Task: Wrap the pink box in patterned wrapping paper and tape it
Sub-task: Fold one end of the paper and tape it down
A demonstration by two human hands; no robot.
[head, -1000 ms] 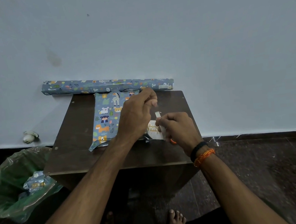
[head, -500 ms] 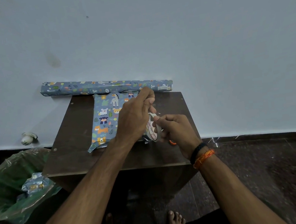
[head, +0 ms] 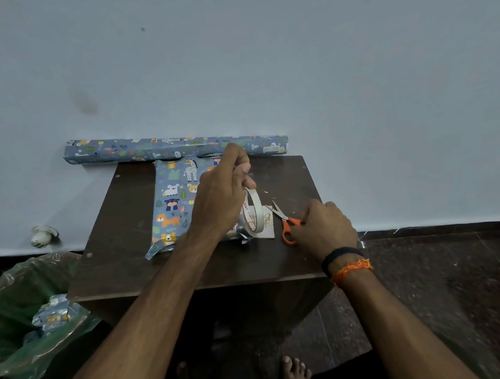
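The box is covered by blue animal-patterned wrapping paper (head: 176, 202) and lies on the dark wooden table (head: 121, 262); no pink shows. My left hand (head: 222, 198) hovers over the parcel's right end and pinches a roll of clear tape (head: 254, 213), held upright on its edge. Orange-handled scissors (head: 287, 227) lie just right of the tape, blades pointing up-left. My right hand (head: 322, 228) is at the scissors, fingers curled onto the orange handles. A small white card (head: 269, 224) lies under the tape and the blades.
The roll of matching wrapping paper (head: 174, 147) lies along the table's far edge against the wall. A green bin bag (head: 13, 316) with paper scraps stands at the table's left. My bare feet (head: 294, 377) are on the dark floor below.
My right hand has left the tape and moved right and down to the scissors. My left hand keeps the tape roll, now turned upright on edge.
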